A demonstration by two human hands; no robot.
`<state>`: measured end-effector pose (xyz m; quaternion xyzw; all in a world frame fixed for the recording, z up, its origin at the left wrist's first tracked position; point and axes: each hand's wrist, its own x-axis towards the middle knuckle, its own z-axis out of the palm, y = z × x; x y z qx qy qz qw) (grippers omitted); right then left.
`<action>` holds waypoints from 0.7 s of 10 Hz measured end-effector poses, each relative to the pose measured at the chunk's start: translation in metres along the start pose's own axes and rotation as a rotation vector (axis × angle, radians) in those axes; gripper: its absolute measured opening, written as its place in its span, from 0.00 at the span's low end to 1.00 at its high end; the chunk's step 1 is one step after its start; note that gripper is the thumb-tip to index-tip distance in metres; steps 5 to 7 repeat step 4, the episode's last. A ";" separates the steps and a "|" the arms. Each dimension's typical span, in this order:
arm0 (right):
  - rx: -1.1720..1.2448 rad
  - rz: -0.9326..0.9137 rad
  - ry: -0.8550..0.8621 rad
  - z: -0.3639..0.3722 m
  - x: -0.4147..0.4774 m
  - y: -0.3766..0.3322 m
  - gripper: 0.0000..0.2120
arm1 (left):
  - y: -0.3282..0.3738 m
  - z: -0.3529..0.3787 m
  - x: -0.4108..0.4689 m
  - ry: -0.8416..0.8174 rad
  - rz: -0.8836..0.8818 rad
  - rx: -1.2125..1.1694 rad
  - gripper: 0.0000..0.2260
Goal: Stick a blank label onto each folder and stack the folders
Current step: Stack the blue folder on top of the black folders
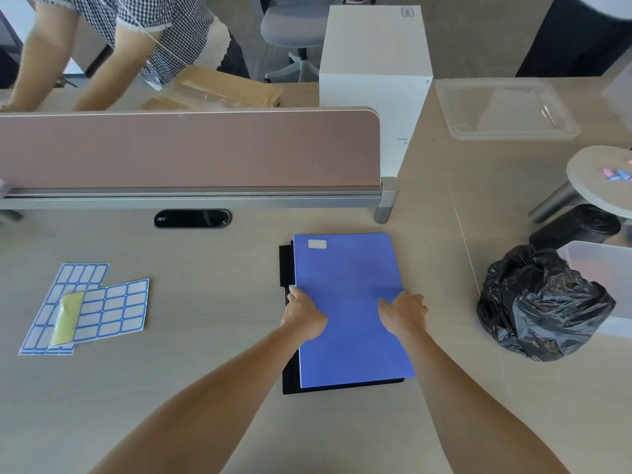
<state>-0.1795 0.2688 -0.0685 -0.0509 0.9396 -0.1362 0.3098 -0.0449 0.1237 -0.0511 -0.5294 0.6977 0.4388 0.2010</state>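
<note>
A blue folder [345, 268] lies on top of a stack, with a black folder [286, 268] showing under its left and near edges. A blank white label [317, 244] sits at the blue folder's far left corner. My left hand [303, 311] grips the stack's left edge, fingers curled over it. My right hand [405, 311] rests on the blue folder near its right edge, fingers around that edge. Two sheets of blue-bordered labels [113, 309] lie at the left of the desk, with a yellow backing strip [66, 318] on them.
A pink desk divider [188, 148] runs across the back, a cable port [192, 218] before it. A black rubbish bag [540, 302] and a clear bin [608, 268] stand at the right. A white box [376, 63] stands behind. Another person leans over the far desk.
</note>
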 end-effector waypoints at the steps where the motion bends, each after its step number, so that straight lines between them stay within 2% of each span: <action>1: 0.003 0.026 0.009 -0.001 0.000 0.006 0.24 | 0.004 0.004 0.000 -0.045 0.042 -0.016 0.28; 2: -0.052 0.008 -0.027 -0.001 -0.002 0.010 0.35 | 0.008 0.006 -0.007 -0.103 0.045 0.046 0.37; 3: -0.077 -0.005 -0.060 0.001 -0.008 0.011 0.40 | 0.009 0.007 -0.008 -0.108 0.081 0.107 0.41; 4: -0.097 -0.017 -0.050 0.003 -0.017 0.010 0.40 | 0.005 0.000 -0.013 -0.126 0.135 0.135 0.38; 7: -0.097 -0.017 -0.050 0.003 -0.017 0.010 0.40 | 0.005 0.000 -0.013 -0.126 0.135 0.135 0.38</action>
